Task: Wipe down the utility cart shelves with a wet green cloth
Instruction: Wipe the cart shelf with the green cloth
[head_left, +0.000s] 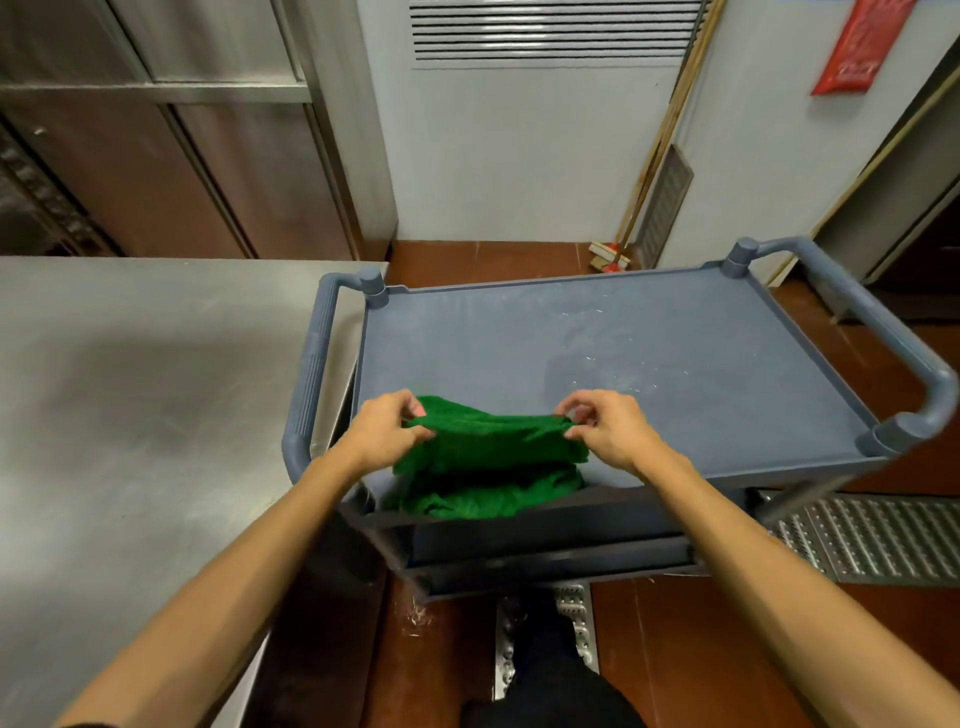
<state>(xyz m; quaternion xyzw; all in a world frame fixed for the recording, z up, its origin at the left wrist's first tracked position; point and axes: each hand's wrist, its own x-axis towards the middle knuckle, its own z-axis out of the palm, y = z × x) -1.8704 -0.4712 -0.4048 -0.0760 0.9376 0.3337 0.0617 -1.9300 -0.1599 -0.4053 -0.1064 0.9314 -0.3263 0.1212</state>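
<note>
A grey-blue plastic utility cart stands in front of me, and its top shelf (649, 338) shows a damp patch and water drops near the middle. A green cloth (483, 467) lies bunched at the shelf's near edge. My left hand (384, 431) pinches the cloth's left upper corner. My right hand (608, 421) pinches its right upper corner, so the top fold is stretched between both hands. Lower shelves (545, 561) show partly beneath the top one.
A stainless steel table (130, 415) touches the cart's left handle (311, 374). The right handle (893, 332) juts toward a doorway. A metal floor grate (872, 540) lies to the right. Broom handles (654, 156) lean against the wall behind.
</note>
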